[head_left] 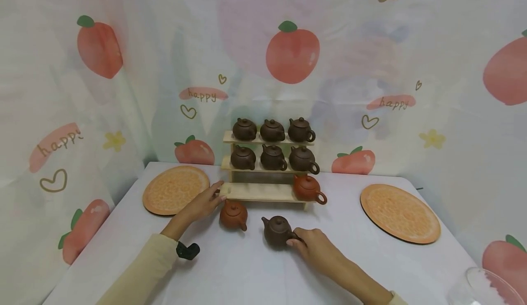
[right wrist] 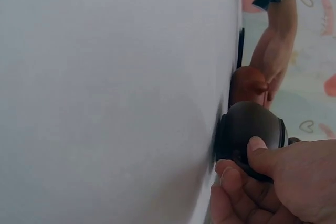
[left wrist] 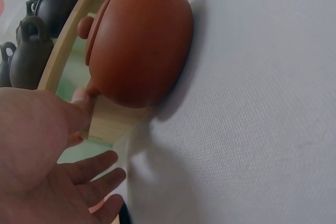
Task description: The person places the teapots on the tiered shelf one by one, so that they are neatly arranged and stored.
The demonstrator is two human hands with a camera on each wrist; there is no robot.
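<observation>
In the head view my right hand [head_left: 319, 250] pinches the handle of a dark brown teapot [head_left: 276, 232], thumb on top. This teapot [right wrist: 252, 129] is upright at the tabletop, its spout pointing left; whether its base touches the cloth I cannot tell. My left hand [head_left: 202, 203] is at the left end of the lowest shelf [head_left: 259, 191], fingers spread. In the left wrist view its thumb lies by the spout of a reddish-brown teapot [left wrist: 142, 40], which stands on the table before the shelf. Another reddish teapot [head_left: 308, 188] sits at the lowest shelf's right end.
Several dark teapots [head_left: 272, 157] stand on the upper two tiers of the wooden rack. Round orange mats lie at the left [head_left: 176, 190] and right [head_left: 399, 213] of the white-covered table [head_left: 230, 273]. A clear glass vessel [head_left: 479, 291] is at the front right corner.
</observation>
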